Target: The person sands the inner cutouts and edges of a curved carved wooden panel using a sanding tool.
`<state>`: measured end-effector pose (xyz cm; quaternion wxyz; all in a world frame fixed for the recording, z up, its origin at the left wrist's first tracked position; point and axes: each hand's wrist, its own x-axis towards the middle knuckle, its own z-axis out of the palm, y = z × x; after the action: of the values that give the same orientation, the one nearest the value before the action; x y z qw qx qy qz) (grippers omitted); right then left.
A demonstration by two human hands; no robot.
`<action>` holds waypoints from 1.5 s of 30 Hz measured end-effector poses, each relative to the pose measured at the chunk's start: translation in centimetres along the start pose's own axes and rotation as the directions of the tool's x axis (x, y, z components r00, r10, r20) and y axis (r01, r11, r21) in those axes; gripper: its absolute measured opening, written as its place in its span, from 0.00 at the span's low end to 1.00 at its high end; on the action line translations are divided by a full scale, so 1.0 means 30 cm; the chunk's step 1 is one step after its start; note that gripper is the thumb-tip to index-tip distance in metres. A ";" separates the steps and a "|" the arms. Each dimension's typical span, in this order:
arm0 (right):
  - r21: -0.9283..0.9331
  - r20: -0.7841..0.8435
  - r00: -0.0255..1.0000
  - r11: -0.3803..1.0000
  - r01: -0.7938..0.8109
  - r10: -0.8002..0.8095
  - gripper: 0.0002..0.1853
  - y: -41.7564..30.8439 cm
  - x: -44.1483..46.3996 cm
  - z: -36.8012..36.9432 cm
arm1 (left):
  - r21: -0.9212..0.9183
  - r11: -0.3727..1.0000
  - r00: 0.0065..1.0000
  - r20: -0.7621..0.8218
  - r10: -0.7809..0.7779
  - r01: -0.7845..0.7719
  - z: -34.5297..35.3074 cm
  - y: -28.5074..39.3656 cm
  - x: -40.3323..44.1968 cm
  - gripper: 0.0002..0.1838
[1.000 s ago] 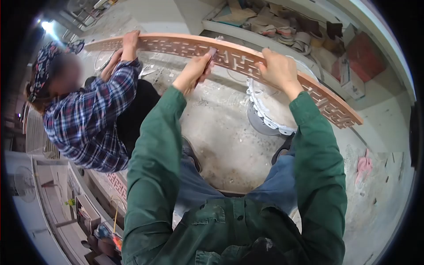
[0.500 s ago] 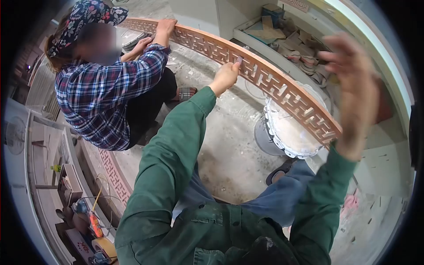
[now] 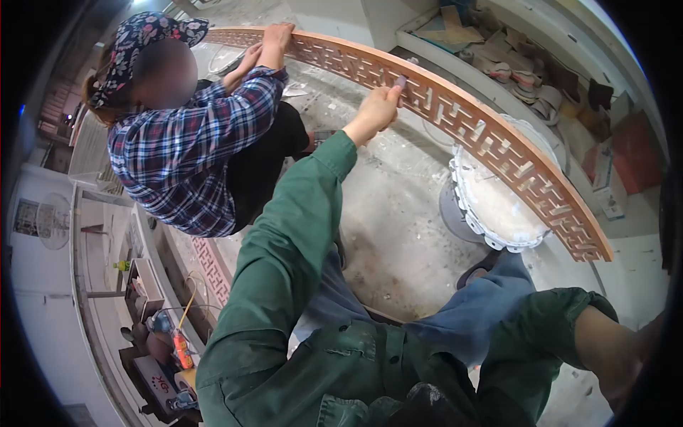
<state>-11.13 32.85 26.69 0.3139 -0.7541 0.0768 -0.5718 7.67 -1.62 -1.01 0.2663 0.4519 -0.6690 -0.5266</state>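
Note:
A long curved wooden fretwork panel (image 3: pixel 491 142) spans the view from upper left to right. My left hand (image 3: pixel 378 110) is closed at the panel's near face, fingers pinching a small greyish piece (image 3: pixel 402 82) that lies against the openwork. Its exact kind is too small to make out. Down at the right edge of the view is my right hand (image 3: pixel 629 370), away from the panel, dark and partly cut off, its fingers not showing clearly. A co-worker in a plaid shirt (image 3: pixel 192 149) squats at upper left, with a hand (image 3: pixel 277 43) on the panel's top edge.
Beneath the panel stands a white-rimmed bucket (image 3: pixel 498 206). Sandpaper-like scraps and shoes fill a shelf (image 3: pixel 526 78) at upper right. At lower left, a tray (image 3: pixel 146 288) and an orange-handled tool (image 3: pixel 183 350) sit by another fretwork strip (image 3: pixel 210 267).
My right hand has dropped from beside the panel's right end to the lower right edge. The view has shifted, showing more of the panel's right end. My left hand stays at the panel.

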 end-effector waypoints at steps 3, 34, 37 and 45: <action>0.004 0.017 1.000 1.000 0.005 -0.005 0.29 0.006 -0.007 -0.004 | 0.013 1.000 1.000 -0.015 -0.025 0.025 0.000 0.012 -0.005 0.20; -0.038 0.092 0.994 0.997 -0.060 0.063 0.24 0.097 -0.009 -0.060 | 0.029 0.999 0.999 0.032 0.020 -0.020 0.004 -0.027 0.025 0.19; -0.049 0.099 0.992 0.996 -0.068 0.073 0.23 0.095 -0.007 -0.063 | 0.005 1.000 0.999 0.046 0.025 -0.025 -0.005 -0.023 0.027 0.19; -0.157 0.099 0.987 0.981 -0.111 0.127 0.22 0.109 0.013 -0.153 | -0.023 1.000 0.998 0.055 0.000 0.001 -0.001 0.003 0.017 0.19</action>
<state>-14.40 28.32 25.85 0.2935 -0.7995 0.1478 -0.5028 7.44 -2.10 -0.98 0.2527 0.4344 -0.6697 -0.5467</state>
